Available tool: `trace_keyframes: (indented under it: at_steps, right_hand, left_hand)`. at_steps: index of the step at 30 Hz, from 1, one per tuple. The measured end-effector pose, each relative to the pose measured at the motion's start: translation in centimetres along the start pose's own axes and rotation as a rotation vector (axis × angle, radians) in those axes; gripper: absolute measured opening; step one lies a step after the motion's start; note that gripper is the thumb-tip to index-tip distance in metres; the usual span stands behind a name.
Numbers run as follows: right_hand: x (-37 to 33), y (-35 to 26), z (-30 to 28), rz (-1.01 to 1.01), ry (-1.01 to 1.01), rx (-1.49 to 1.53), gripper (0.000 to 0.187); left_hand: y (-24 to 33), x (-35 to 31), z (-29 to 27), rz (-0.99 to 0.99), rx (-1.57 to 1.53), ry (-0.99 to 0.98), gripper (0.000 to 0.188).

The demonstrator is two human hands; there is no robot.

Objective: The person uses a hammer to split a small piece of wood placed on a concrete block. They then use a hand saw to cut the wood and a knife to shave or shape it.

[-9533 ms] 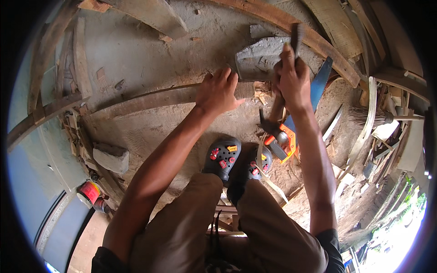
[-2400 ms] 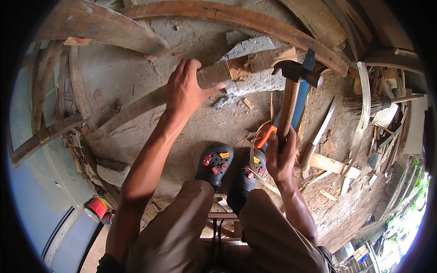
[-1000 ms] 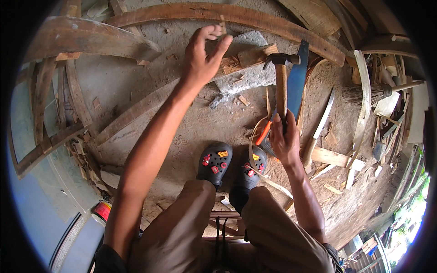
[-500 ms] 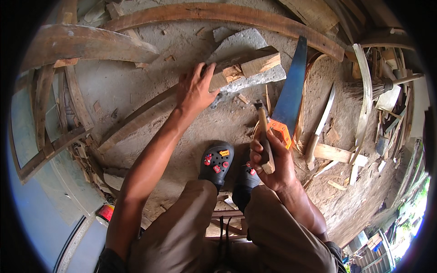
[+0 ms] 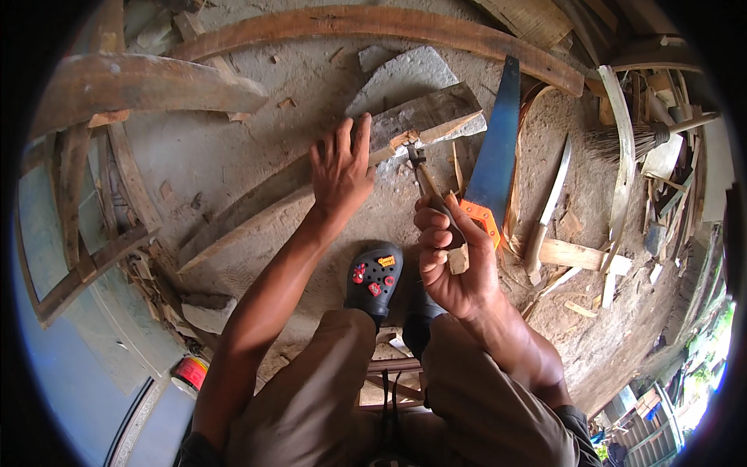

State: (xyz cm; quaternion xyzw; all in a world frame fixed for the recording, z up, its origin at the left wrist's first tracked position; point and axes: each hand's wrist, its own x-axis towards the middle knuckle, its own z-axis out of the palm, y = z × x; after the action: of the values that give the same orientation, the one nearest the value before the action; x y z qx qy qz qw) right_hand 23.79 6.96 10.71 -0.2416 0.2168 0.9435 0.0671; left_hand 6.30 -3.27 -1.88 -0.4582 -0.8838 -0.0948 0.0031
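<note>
A curved wooden beam [image 5: 424,117] lies slantwise, its right end propped on a rough grey stone slab [image 5: 424,71]. My left hand [image 5: 342,171] rests on the beam's top with its fingers stretched out flat. In its near edge is a notch [image 5: 405,141] with splintered pale wood. My right hand [image 5: 459,261] is closed round the wooden handle of a hammer [image 5: 429,189], whose small metal head is at the notch. Just right of that hand, a handsaw [image 5: 495,163] with a blue blade and orange handle stands tilted; its lower end is partly hidden.
Right of the saw lies a long knife [image 5: 549,208] with a wooden handle, by a pale wood block [image 5: 583,255]. A broom [image 5: 634,144] and stacked scraps line the right side. Another curved plank [image 5: 381,23] spans the back. A red can [image 5: 190,373] stands lower left.
My right hand has raised the hammer left to the beam's notch. The beam has rolled, turning the notch toward me. The left hand's fingers have straightened out on it.
</note>
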Motion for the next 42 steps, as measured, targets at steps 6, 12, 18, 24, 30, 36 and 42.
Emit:
trace_keyframes:
  at_steps: [6,12,18,24,30,36,42]
  right_hand:
    - [0.4,0.1,0.0,-0.032,0.023,-0.043,0.032]
    - [1.1,-0.2,0.3,-0.039,-0.034,0.05,0.029]
    - [1.1,0.0,1.2,-0.039,0.007,0.029,0.027]
    - [1.0,0.3,2.1,-0.062,0.061,0.016,0.025]
    - [2.6,1.4,5.6,-0.082,0.469,-0.37,0.029]
    - [2.8,2.3,5.3,-0.105,0.454,-0.458,0.022]
    - [3.7,2.0,6.0,-0.08,0.485,-0.43,0.021]
  left_hand:
    - [0.3,0.0,0.1,-0.009,0.023,-0.017,0.093]
    - [0.3,-0.1,0.2,-0.008,0.025,-0.008,0.095]
    - [0.3,0.0,-0.1,-0.017,-0.002,-0.018,0.095]
    - [0.2,0.4,-0.2,-0.013,0.006,-0.038,0.087]
    - [0.2,0.7,-0.6,-0.025,0.01,-0.07,0.087]
    - [0.0,0.9,-0.5,-0.035,-0.023,-0.059,0.087]
    - [-0.1,0.9,-0.6,-0.042,-0.015,-0.079,0.088]
